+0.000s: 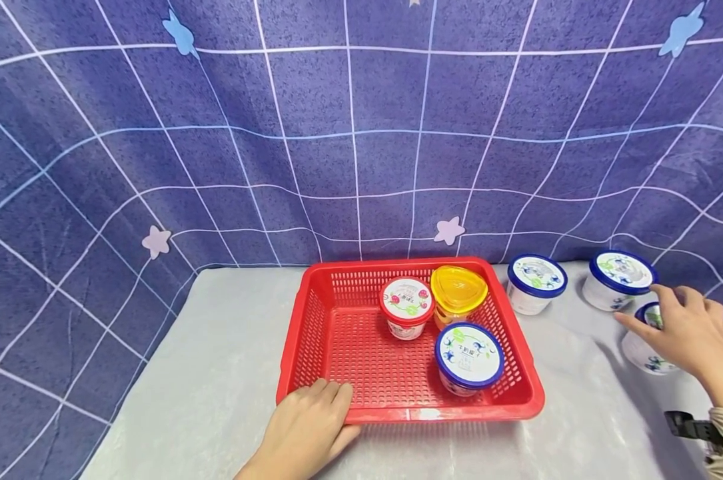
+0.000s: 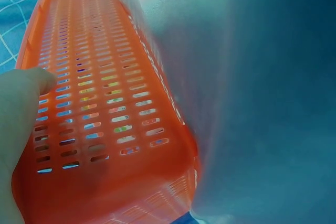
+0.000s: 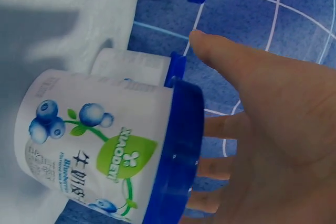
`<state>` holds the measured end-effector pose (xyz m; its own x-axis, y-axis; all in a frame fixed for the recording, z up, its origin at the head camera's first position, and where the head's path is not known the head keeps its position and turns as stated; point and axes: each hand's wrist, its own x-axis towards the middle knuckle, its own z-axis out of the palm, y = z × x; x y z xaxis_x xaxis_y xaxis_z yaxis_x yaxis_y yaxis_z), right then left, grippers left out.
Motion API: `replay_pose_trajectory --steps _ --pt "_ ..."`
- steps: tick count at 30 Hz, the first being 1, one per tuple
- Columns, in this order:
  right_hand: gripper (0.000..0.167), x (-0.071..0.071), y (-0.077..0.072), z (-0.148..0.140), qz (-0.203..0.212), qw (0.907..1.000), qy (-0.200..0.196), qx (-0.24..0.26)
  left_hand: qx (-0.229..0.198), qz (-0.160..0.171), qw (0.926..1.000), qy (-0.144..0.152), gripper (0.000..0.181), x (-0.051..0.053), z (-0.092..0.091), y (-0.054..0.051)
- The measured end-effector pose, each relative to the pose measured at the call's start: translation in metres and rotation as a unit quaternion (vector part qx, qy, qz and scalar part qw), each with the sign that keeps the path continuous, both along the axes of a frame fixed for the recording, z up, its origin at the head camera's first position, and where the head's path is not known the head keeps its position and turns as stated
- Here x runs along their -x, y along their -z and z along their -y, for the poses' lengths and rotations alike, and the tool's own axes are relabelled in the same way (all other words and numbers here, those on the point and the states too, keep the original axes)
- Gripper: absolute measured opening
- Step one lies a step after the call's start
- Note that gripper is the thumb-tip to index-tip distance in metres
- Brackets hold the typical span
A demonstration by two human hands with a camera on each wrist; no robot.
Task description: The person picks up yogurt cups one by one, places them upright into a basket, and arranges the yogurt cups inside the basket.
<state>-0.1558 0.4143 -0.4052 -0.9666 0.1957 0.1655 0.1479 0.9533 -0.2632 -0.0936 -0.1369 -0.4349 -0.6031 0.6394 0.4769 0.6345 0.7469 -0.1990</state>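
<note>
My left hand (image 1: 306, 427) grips the front left rim of a red plastic basket (image 1: 387, 415), fingers over the edge and thumb on the outer wall. The left wrist view shows the basket's slotted wall (image 2: 100, 77) beside the thumb. Over at the right, my right hand (image 1: 697, 330) spreads its thumb and fingers just above a white tub with a blue lid (image 3: 100, 140) and blueberry print. In the right wrist view the fingers reach behind that lid, while the thumb stands apart from it. In the head view the hand partly hides this tub.
Inside the basket stand a red-lidded tub (image 1: 407, 307), a yellow-lidded container (image 1: 459, 291) and a blue-lidded tub (image 1: 469, 357). Two more blue-lidded tubs, one nearer the basket (image 1: 535, 283) and one farther right (image 1: 619, 280), stand by the blue grid-patterned cloth (image 1: 385, 160) behind the table.
</note>
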Motion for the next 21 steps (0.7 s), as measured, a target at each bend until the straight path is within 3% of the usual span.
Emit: replay_pose_trajectory --steps 9,15,21 --pt "0.109 0.005 0.012 -0.013 0.086 0.9959 0.026 0.014 -0.001 -0.005 1.0000 0.003 0.045 0.001 0.000 0.000" --pt "0.111 0.006 0.011 -0.012 0.097 0.9947 0.032 0.006 0.001 0.000 1.0000 -0.001 0.045 0.001 -0.001 -0.001" --pt "0.106 0.003 0.008 -0.013 0.073 0.9971 0.020 -0.003 0.004 0.004 1.0000 -0.004 0.048 0.000 -0.001 0.000"
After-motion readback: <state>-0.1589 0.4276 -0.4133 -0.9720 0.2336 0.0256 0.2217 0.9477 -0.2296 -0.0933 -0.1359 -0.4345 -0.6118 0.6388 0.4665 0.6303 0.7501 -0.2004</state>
